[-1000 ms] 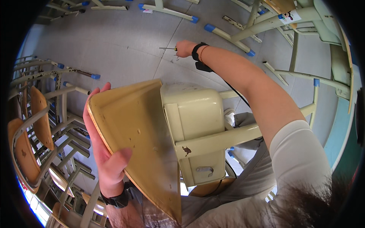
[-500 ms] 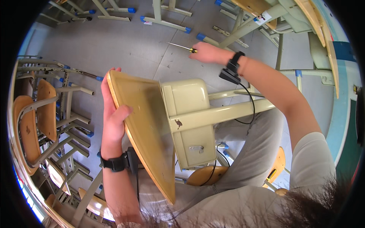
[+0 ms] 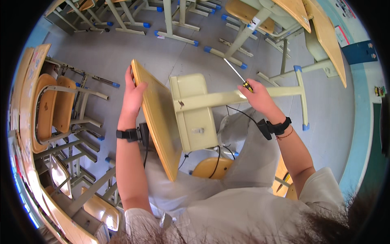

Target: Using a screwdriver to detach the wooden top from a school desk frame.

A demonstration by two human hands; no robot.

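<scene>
A school desk lies tipped on its side before me, its wooden top (image 3: 157, 116) standing on edge and facing left. My left hand (image 3: 134, 95) grips the top's far left edge, thumb on the near face. From the top, a cream metal drawer box (image 3: 197, 132) and a cream leg (image 3: 215, 99) reach to the right, ending in a foot bar (image 3: 303, 101) with blue caps. My right hand (image 3: 262, 99) is closed round the yellow-and-black handle of a screwdriver (image 3: 247, 86), its shaft pointing up and left. That hand overlaps the leg; whether they touch I cannot tell.
Chairs (image 3: 63, 103) and desks crowd the left side. Other desk legs (image 3: 176, 38) stand along the far side, and more desks (image 3: 325, 40) at the upper right. Wooden seats (image 3: 213, 166) show below, one at right bearing a yellow-and-black object (image 3: 287, 177). Black cables hang from both wrists.
My right hand has come back from the far side with the screwdriver, to beside the desk's leg. In the picture, the desk and left hand sit a little higher, the desk more upright.
</scene>
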